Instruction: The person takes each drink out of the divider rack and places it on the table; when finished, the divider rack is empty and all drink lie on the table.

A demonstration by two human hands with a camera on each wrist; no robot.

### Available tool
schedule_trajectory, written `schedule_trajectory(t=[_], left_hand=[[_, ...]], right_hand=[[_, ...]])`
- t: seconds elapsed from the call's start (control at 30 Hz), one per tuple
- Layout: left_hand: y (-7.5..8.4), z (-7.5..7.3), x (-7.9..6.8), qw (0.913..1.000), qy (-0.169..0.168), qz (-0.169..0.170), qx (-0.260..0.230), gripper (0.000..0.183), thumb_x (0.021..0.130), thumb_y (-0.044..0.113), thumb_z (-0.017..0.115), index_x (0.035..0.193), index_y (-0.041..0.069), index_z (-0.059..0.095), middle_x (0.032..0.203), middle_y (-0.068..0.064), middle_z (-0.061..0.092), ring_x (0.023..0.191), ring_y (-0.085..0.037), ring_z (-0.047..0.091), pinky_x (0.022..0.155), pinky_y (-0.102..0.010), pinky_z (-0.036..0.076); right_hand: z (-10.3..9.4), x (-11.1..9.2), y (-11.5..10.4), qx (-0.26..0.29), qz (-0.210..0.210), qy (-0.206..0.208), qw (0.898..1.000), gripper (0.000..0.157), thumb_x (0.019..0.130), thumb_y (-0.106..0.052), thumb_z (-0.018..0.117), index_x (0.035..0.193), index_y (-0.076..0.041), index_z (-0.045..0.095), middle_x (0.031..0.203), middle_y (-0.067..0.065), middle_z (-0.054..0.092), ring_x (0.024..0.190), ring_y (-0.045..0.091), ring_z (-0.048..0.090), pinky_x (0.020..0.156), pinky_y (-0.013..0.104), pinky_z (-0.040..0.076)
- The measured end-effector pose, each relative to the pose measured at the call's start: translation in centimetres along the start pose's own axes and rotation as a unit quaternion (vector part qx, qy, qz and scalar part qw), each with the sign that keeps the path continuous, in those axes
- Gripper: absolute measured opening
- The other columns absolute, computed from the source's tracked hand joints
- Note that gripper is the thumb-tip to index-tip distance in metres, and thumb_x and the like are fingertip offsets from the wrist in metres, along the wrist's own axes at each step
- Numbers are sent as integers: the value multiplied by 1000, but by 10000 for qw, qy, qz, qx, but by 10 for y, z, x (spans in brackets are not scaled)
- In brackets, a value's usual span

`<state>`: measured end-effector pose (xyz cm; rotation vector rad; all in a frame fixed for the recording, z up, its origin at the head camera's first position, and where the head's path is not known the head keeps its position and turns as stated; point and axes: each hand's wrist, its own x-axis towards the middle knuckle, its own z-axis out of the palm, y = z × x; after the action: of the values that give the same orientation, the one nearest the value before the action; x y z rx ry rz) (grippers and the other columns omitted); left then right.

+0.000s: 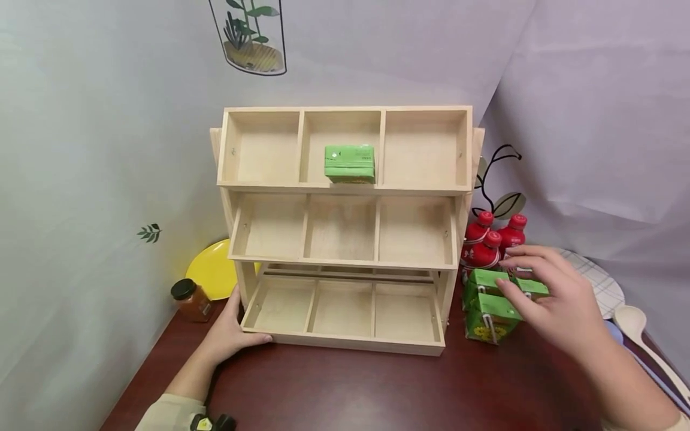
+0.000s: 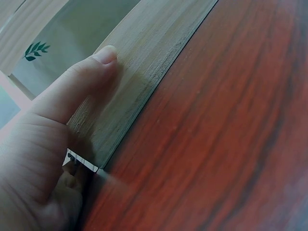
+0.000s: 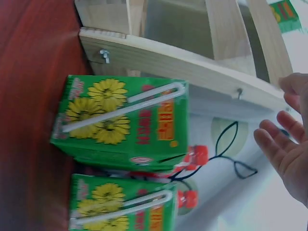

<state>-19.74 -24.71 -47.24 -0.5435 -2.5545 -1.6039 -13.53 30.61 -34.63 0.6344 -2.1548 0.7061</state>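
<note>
My left hand (image 1: 229, 332) grips the lower left corner of a three-tier wooden shelf rack (image 1: 345, 344). Its thumb (image 2: 91, 72) lies along the front board, while the other fingers go round the side, mostly hidden. Over a group of green drink cartons (image 1: 493, 308) hovers my right hand (image 1: 566, 299), fingers spread and loosely bent, holding nothing. The right wrist view shows a gap between that hand and the nearest carton (image 3: 120, 115), which has yellow flowers and a white straw. One more green carton (image 1: 349, 161) sits in the top tier's middle compartment.
Red-capped bottles (image 1: 480, 254) stand behind the cartons, beside the rack. At far right are a checked plate (image 1: 601, 281) and a pale spoon (image 1: 631, 320). Left of the rack, a dark-lidded jar (image 1: 191, 302) stands near a yellow plate (image 1: 210, 269). Fabric walls enclose the table.
</note>
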Motion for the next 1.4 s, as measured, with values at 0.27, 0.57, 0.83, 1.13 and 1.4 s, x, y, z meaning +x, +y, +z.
schedule_trajectory(t=[0.27,0.57,0.83,1.13,1.4], left_hand=[[0,-3,-1,9999,66,-26,90,135,52,18,97,156,22,11,150,-12,30,128,-30,39,95,-12,34],[1,0,3,9998,40,-4,183,135,53,22,97,156,24,10,151,-12,29,130,-30,38,96,-12,32],[2,-1,3,10000,22,27,89,134,53,20,97,156,23,11,150,-13,30,129,-32,38,96,-13,32],[-1,0,1,10000,3,34,-17,134,53,18,97,156,22,11,150,-13,30,130,-31,38,96,-13,34],[0,0,1,10000,5,33,19,134,53,19,97,155,23,11,150,-12,30,130,-33,38,96,-13,34]], right_hand=[[13,46,-34,524,-1046,-206,9929,27,79,-22,77,102,-7,72,109,10,66,101,21,60,91,12,40],[26,91,-64,916,-1857,-6,9783,26,88,-26,66,95,-1,71,103,12,67,95,26,62,89,17,42],[36,120,-71,924,-1772,98,9798,24,78,-12,70,99,0,70,101,12,69,95,24,63,88,22,44],[39,152,-88,1002,-1692,75,9804,28,73,7,74,100,8,65,99,19,65,93,26,62,83,26,51],[54,168,-91,1594,-1210,-303,9793,36,75,9,74,109,7,62,111,15,62,104,22,59,79,32,54]])
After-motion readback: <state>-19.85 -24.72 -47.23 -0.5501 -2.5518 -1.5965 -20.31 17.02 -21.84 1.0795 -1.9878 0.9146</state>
